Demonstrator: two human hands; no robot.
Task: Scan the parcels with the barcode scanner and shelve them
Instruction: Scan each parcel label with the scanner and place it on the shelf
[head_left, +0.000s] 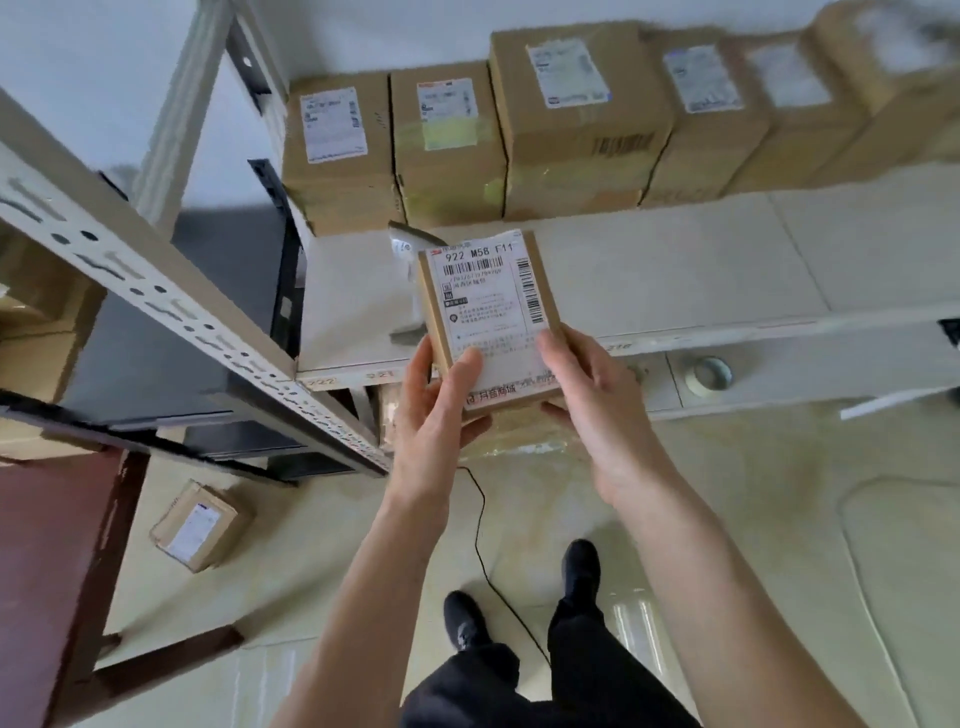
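Observation:
A small flat cardboard parcel (488, 306) with a white barcode label facing up is held over the front edge of the shelf (675, 270). My left hand (441, 400) grips its near left corner, thumb on the label. My right hand (587, 384) grips its near right corner, thumb on top. Several brown parcels (571, 130) with labels stand in a row at the back of the shelf. No barcode scanner can be made out; a thin black cable (483, 530) runs across the floor.
A grey plastic mailer (410, 244) lies on the shelf behind the held parcel. A tape roll (709, 374) sits on a lower ledge at right. A perforated metal upright (171, 306) crosses the left. Another parcel (200, 525) lies on the floor by a dark red table (47, 561).

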